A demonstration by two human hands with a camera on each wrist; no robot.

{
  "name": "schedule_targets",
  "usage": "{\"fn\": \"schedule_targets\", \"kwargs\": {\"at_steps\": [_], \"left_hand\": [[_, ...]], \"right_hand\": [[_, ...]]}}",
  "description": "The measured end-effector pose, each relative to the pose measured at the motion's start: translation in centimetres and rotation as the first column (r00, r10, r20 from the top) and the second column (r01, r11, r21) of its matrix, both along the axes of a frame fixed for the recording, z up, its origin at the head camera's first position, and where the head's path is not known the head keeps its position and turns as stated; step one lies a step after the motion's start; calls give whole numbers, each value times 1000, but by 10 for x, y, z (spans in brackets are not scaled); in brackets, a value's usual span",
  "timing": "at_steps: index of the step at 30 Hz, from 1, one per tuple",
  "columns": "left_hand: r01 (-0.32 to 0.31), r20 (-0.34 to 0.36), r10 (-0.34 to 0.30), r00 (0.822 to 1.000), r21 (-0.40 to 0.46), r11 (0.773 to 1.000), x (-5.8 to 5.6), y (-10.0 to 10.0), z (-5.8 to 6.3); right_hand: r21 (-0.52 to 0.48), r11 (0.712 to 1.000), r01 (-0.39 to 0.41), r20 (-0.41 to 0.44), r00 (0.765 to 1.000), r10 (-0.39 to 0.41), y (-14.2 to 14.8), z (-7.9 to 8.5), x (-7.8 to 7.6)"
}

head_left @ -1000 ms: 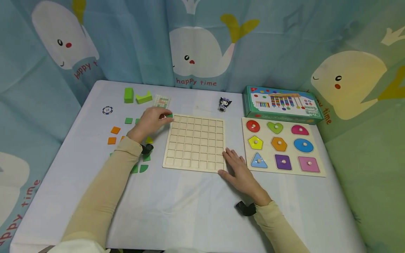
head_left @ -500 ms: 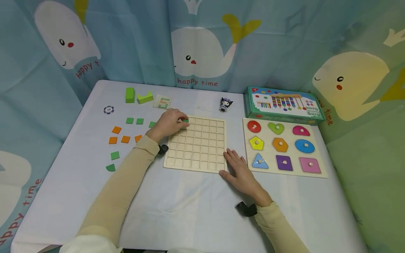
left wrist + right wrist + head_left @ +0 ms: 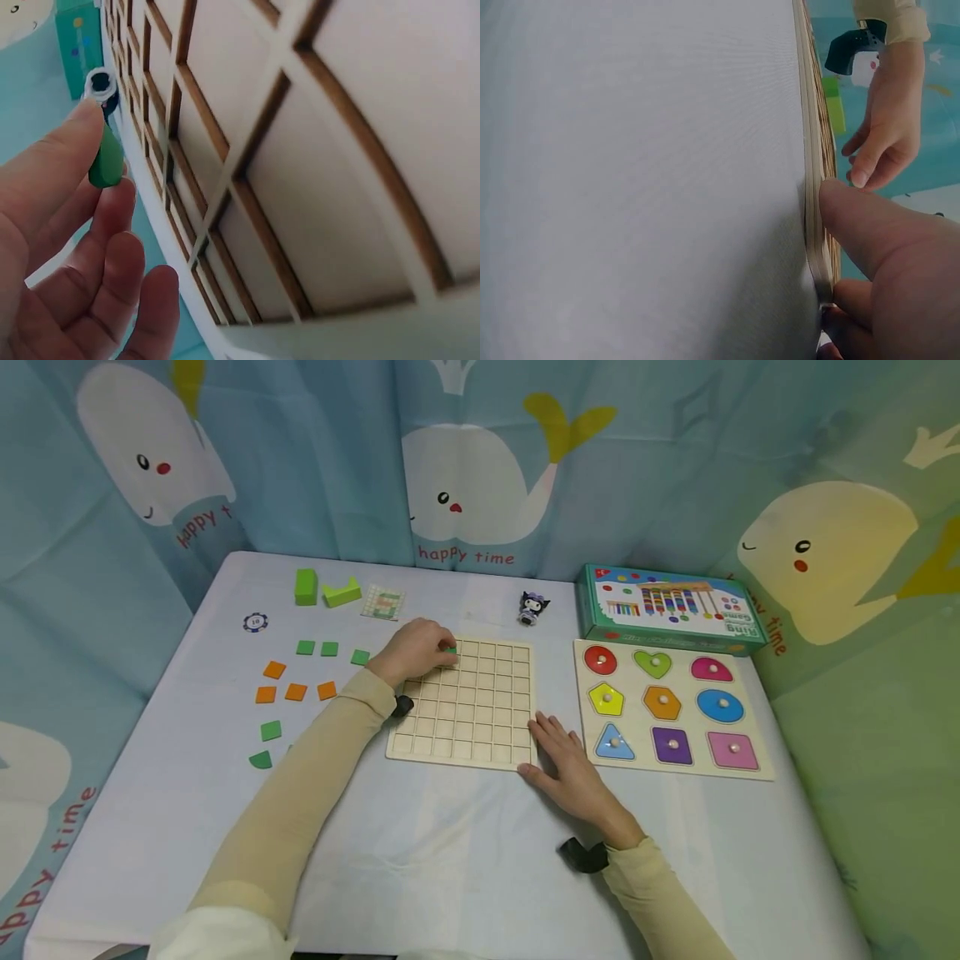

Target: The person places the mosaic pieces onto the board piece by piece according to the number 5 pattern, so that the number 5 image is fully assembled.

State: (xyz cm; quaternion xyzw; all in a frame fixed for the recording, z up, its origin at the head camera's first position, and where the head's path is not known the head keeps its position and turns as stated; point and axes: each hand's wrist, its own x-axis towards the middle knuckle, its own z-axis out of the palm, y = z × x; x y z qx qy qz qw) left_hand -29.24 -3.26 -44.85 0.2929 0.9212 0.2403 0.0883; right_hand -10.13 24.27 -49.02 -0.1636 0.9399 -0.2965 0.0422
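My left hand (image 3: 417,650) is over the far-left part of a wooden grid board (image 3: 468,706). Between thumb and fingers it pinches a small green tile (image 3: 108,159), held just off the grid in the left wrist view; its full outline is hidden by the fingers. My right hand (image 3: 568,770) rests at the board's near right corner, fingers spread along the edge. In the right wrist view the thumb (image 3: 855,217) touches the board's rim. The board's visible squares hold no tiles.
Green tiles (image 3: 305,647) and orange tiles (image 3: 296,692) lie left of the board. Behind them are green blocks (image 3: 306,587), a patterned card (image 3: 384,602) and a poker chip (image 3: 256,622). A figurine (image 3: 533,607), a game box (image 3: 671,610) and a knobbed shape puzzle (image 3: 637,727) stand right.
My left hand has carried the green tile rightward from beside the board's far left corner to over its far rows. My right hand stays at the near right corner.
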Motion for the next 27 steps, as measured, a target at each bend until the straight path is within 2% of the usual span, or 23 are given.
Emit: {"fn": "schedule_targets", "kwargs": {"at_steps": [9,21,24,27], "left_hand": [[-2,55,4,998,-36,999,0,6,-5],[-7,71,7,997,3,1000,-3,8,-9],[-10,76,9,997,24,1000,-3,4,-10],[-19,127,7,992,97,995,-2,-8,-9]], "right_hand": [[-12,1000,-7,-27,1000,6,1,-4,0],[2,1000,1,-17,1000,-1,2,-1,-1],[-11,1000,1,-15,1000,-1,2,-2,0],[-18,1000,-1,-9,1000,1,1,-3,1]]}}
